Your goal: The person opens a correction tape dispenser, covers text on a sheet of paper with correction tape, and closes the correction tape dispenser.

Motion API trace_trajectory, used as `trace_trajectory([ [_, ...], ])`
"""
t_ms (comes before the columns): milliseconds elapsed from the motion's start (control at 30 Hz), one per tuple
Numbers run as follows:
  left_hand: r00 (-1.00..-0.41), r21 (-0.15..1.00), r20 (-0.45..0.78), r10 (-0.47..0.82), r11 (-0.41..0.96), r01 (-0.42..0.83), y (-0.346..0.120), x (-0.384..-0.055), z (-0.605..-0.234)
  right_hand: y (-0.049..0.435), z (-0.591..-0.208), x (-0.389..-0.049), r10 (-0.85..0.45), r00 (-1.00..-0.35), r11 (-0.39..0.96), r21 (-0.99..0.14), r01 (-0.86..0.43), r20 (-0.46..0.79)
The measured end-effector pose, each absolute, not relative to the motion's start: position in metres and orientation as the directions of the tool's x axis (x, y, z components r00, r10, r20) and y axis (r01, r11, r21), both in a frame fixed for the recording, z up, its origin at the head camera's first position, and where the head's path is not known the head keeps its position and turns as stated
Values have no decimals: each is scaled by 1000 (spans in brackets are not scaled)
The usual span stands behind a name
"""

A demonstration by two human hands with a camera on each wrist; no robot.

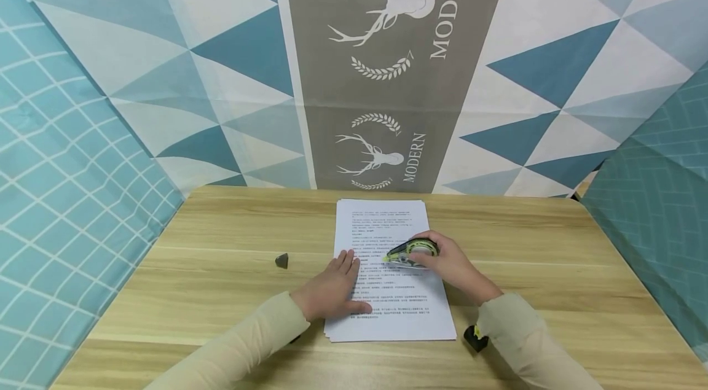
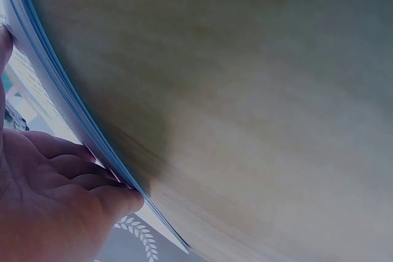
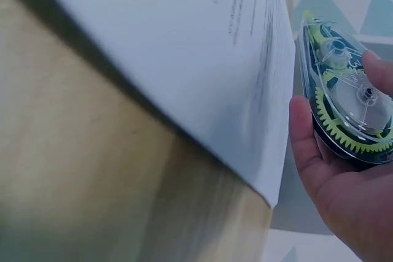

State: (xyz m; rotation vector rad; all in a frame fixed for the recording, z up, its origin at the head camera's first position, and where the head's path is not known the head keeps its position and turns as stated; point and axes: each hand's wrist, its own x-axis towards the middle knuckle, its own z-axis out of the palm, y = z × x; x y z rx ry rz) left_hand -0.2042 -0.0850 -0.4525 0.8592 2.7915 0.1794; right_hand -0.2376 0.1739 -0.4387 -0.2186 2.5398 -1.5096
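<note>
A stack of printed paper (image 1: 398,328) lies on the wooden table. My left hand (image 1: 334,287) rests flat across its left edge, fingers straight; in the left wrist view the fingers (image 2: 116,197) touch the stack's side. My right hand (image 1: 450,262) grips a correction tape dispenser (image 1: 415,253) with a clear case and yellow-green gears. Its tip points left, at the printed lines in the middle of the top sheet; whether it touches the paper I cannot tell. In the right wrist view the dispenser (image 3: 353,90) sits between thumb and fingers.
A small dark grey piece (image 1: 282,261) lies on the table (image 1: 221,279) left of the paper. Near my right sleeve is a black and yellow object (image 1: 474,338), partly covered. A patterned cloth wall (image 1: 381,89) rises behind the table's far edge.
</note>
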Motion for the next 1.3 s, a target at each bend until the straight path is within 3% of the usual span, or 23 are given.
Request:
trace_trajectory([
  [400,-808,183,-176,563,825,535,-85,-205,-451,154,-430,-245,-382,-924,526,-818,-231,15],
  [1300,-812,195,-177,556,828,525,-85,-204,-450,143,-426,-251,-493,-870,559,-755,-342,30],
])
